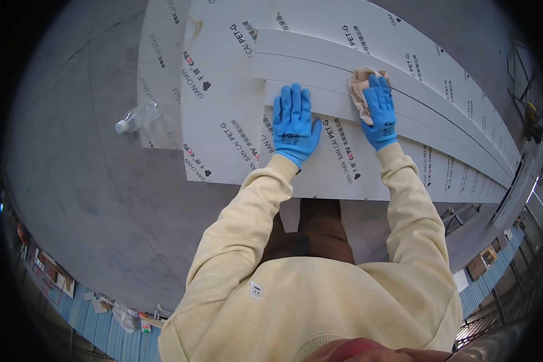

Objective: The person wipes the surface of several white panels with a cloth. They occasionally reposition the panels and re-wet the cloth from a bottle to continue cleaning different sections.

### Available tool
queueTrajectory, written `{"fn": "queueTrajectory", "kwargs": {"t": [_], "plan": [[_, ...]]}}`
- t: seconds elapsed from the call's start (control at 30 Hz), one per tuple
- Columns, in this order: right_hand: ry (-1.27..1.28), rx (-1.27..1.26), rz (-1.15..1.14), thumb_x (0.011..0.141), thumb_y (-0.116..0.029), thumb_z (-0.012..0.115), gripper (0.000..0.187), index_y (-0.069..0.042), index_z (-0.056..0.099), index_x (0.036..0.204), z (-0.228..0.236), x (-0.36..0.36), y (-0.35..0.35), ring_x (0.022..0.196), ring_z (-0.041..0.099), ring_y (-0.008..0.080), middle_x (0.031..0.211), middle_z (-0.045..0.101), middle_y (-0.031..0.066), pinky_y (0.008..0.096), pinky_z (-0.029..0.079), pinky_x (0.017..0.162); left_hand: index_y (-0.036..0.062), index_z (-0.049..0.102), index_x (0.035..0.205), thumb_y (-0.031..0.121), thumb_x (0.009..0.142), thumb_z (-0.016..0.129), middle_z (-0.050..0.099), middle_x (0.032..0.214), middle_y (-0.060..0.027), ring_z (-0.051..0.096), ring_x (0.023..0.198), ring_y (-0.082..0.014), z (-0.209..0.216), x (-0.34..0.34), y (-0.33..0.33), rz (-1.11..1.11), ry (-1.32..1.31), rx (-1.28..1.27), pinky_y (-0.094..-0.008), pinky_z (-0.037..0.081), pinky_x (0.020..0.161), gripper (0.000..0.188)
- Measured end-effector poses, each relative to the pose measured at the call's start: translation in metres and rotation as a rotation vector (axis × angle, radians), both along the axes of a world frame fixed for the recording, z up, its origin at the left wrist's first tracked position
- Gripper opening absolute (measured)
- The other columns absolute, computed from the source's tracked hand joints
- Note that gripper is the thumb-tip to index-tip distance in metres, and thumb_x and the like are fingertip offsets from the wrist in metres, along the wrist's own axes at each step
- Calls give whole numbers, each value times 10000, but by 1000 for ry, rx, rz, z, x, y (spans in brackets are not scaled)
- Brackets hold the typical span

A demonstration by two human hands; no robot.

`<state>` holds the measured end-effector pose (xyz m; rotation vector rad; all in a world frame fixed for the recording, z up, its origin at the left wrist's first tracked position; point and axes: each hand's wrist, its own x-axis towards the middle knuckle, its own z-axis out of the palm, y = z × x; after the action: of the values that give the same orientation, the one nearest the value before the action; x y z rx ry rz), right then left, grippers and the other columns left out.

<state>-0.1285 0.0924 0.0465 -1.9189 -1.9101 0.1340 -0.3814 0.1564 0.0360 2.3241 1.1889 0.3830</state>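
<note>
My left hand (295,127), in a blue work glove, lies flat with its fingers stretched forward. It rests across the near edge of the light grey panel strips (308,69), which lie side by side with thin dark lines between them. Further right, my right hand (380,114), in a matching glove, presses a crumpled beige cloth (357,93) onto the strips. Part of the cloth bunches out on the left of that hand and above its fingertips; the rest is hidden under the palm. Beneath the strips are large pale sheets (223,145) covered with printed marks.
A clear plastic bottle (140,117) with a white cap lies on its side beyond the sheets' left edge, on the grey floor (102,181). Plastic wrap and assorted items (125,317) sit at the lower left. Metal framing (461,220) shows near the sheets' right end.
</note>
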Motion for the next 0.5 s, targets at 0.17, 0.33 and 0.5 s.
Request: {"fn": "queueTrajectory", "kwargs": {"t": [0.17,0.33,0.5], "plan": [[125,37,236,884,-137,724,644,-83,494,1484,-16,-56,81,1531,305,374,1645,351,154,504,303,1238,-35,359,1544,360,889,689,301,1625,-257,234,1520,-474,-9,-1,0,-48,-45,36,-587,174,1239,833],[144,-150,296,852,-143,741,633,-144,522,1446,-6,-126,166,1540,294,339,1655,340,118,475,292,1259,-54,429,1469,377,886,694,399,1537,-264,307,1465,-500,-14,0,2,-78,-10,103,-613,226,1218,772],[147,-43,450,809,-99,771,658,-123,532,1421,1,-55,124,1520,344,308,1628,390,113,471,314,1252,-9,506,1446,332,880,702,453,1510,-245,357,1453,-464,10,7,0,-5,25,18,-586,256,1213,689]]}}
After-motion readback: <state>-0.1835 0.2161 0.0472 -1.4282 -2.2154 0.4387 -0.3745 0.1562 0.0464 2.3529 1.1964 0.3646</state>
